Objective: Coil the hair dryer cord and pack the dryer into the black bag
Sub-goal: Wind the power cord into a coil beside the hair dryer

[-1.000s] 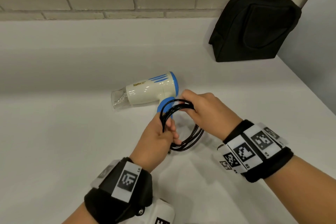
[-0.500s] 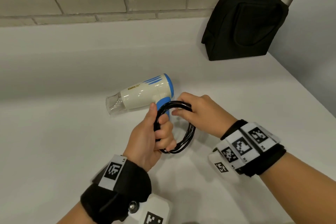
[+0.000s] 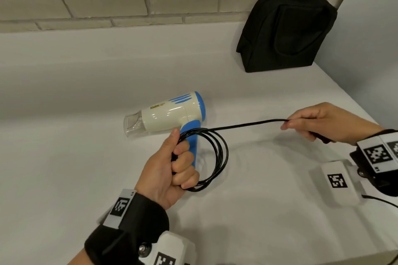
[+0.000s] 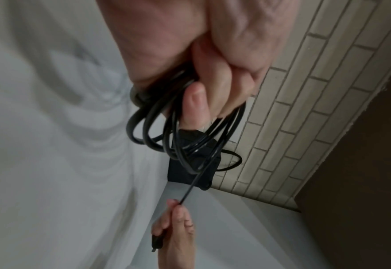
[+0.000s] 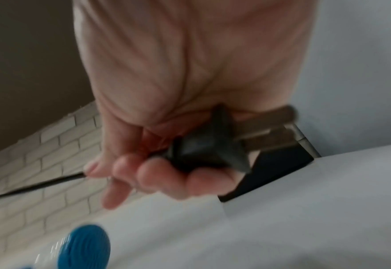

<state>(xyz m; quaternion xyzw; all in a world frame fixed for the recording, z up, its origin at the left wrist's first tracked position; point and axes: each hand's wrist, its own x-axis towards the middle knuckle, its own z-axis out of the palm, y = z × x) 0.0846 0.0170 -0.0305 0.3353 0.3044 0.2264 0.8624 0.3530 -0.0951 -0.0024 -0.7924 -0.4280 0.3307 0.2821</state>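
Several loops of black cord (image 3: 217, 157) hang from the left hand (image 3: 170, 170), whose fingers (image 3: 183, 164) are curled tight round the bundle, thumb up along it. Coil stands roughly upright, its lower edge near or on the white tabletop (image 3: 64, 178); cannot tell if it touches. One free run of cord leaves the top of the coil and stretches nearly straight to the right hand (image 3: 329, 122), held well out to the right above the tabletop. Right-hand fingers (image 5: 157, 172) pinch the cord at their tips and curl round the black plug (image 5: 203, 151), its two flat prongs poking out past the heel of the palm.

Hair dryer (image 3: 170, 114) lies on its side on the tabletop just beyond the left hand: cream body, blue rear cap, clear nozzle pointing left, blue handle toward the person and partly hidden behind the left fist and coil.

Black bag (image 3: 286, 32) stands upright at the far right corner, leaning against the brick wall (image 3: 107, 0), handles up, well apart from dryer and hands. Whether its top is open cannot be told. Both wrists carry black straps with printed marker tags (image 3: 377, 153).
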